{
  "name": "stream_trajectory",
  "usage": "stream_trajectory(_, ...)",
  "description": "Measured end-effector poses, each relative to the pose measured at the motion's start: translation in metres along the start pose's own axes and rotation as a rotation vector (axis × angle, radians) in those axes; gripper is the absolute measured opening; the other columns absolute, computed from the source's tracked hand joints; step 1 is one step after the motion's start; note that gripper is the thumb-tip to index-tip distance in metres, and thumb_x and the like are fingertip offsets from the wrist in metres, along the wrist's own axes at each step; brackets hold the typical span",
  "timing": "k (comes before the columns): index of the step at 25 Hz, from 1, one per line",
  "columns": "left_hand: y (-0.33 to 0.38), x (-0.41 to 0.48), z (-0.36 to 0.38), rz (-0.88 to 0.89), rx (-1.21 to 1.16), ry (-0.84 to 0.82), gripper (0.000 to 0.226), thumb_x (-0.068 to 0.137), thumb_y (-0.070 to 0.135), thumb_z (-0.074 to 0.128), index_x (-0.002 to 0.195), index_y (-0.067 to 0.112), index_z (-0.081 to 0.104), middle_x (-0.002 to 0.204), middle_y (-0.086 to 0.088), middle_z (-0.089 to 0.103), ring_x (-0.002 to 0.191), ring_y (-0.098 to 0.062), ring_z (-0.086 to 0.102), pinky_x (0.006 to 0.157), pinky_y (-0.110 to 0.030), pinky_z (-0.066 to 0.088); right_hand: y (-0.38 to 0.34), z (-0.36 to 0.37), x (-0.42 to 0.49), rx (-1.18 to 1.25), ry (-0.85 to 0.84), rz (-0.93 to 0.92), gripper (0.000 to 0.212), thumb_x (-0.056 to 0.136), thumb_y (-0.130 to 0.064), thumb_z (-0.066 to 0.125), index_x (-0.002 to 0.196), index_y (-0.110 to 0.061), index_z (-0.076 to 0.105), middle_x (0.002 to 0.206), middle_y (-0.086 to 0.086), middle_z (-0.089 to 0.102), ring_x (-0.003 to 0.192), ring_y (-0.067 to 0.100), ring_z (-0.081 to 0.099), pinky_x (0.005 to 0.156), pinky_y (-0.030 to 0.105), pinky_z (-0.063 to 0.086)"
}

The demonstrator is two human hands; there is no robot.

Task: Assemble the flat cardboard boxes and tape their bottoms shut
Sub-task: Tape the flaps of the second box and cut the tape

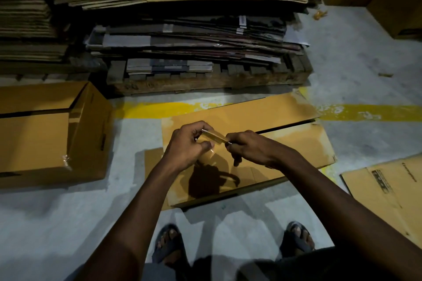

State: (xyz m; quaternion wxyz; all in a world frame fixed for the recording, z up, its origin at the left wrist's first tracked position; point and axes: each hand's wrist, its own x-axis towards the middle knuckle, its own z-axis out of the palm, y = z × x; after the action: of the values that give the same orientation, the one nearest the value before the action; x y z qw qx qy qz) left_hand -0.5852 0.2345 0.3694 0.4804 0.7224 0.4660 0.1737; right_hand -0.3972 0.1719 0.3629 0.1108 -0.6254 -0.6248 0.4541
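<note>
I see a weathered brown wooden pallet (205, 84) beyond a worn yellow painted line (159, 109) on the grey concrete floor (45, 223).

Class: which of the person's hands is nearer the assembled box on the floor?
Left. The left hand is apart from the assembled box, to its right; the right hand is farther right.

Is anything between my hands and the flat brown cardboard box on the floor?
Nothing visible lies between them, but the left hand and right hand both pinch a small tan strip above the flat brown cardboard box.

Matt brown cardboard sheet (285, 143), glossy tape (214, 137)
</note>
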Motion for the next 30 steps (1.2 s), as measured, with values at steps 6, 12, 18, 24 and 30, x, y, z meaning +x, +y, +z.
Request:
stream_trajectory(6,-0.004,0.003,0.0,-0.135,-0.095,0.148,0.01,0.076,0.016,0.075,0.074,0.024,0.071,0.076,-0.01,0.068,0.069,-0.026,0.057,0.063,-0.031,0.042,-0.004,0.01,0.013,-0.356,0.319,-0.115,0.008,0.098,-0.021,0.046,0.095,-0.014,0.048,0.072,0.005,0.055,0.066,0.03,0.05,0.057,0.036,0.026)
stream_trajectory(12,-0.031,-0.005,-0.011,-0.247,0.037,0.144,0.016,0.079,0.024,0.075,0.068,0.019,0.065,0.064,0.0,0.056,0.068,-0.022,0.054,0.058,-0.027,0.034,0.019,0.023,0.06,-0.574,0.513,0.045,0.018,0.101,-0.031,0.04,0.106,-0.014,0.045,0.101,0.014,0.064,0.093,0.038,0.055,0.071,0.041,0.032)
stream_trajectory(18,-0.046,-0.007,-0.04,-0.212,0.146,0.335,0.016,0.087,0.032,0.067,0.083,0.018,0.072,0.073,-0.003,0.062,0.079,-0.028,0.059,0.062,-0.029,0.034,0.031,0.055,0.136,-0.798,0.561,0.114,0.028,0.096,-0.042,0.053,0.118,-0.026,0.058,0.11,0.012,0.063,0.105,0.038,0.05,0.091,0.048,0.035)
stream_trajectory(24,-0.06,-0.009,-0.052,-0.218,0.196,0.421,0.02,0.09,0.038,0.062,0.086,0.021,0.073,0.075,-0.004,0.066,0.077,-0.027,0.061,0.062,-0.029,0.038,0.067,0.065,0.175,-0.729,0.593,0.18,0.037,0.097,-0.046,0.047,0.132,-0.034,0.052,0.117,0.011,0.054,0.11,0.035,0.047,0.09,0.048,0.037)
stream_trajectory(30,-0.065,-0.005,-0.054,-0.207,0.06,0.498,0.019,0.089,0.035,0.064,0.086,0.019,0.074,0.076,-0.003,0.067,0.08,-0.029,0.062,0.071,-0.039,0.05,0.048,0.068,0.168,-0.395,0.746,0.143,0.045,0.095,-0.04,0.043,0.136,-0.025,0.053,0.122,0.011,0.055,0.115,0.031,0.047,0.097,0.046,0.036)
